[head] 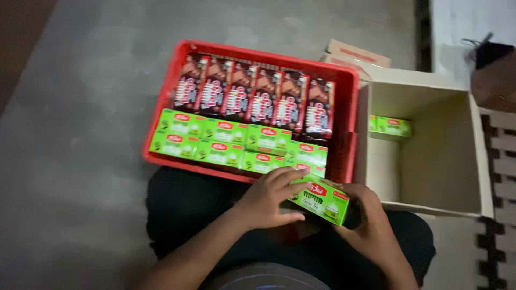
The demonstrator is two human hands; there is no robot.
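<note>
**Green box held at the crate's near edge**

Head view: both hands grip one green carton just in front of the red crate, over the person's lap. The left hand lies fingers spread across its top; the right hand cups its far end, steadying it. Rows of green and dark brown packets fill the crate; a cardboard box stands beside it, nearly empty.

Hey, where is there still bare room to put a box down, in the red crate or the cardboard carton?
The red crate is crowded: dark packs and green boxes fill it, bar a gap at its right wall. The cardboard carton is mostly bare, with green boxes only in its far left corner. Both hands hold one green box.
</note>
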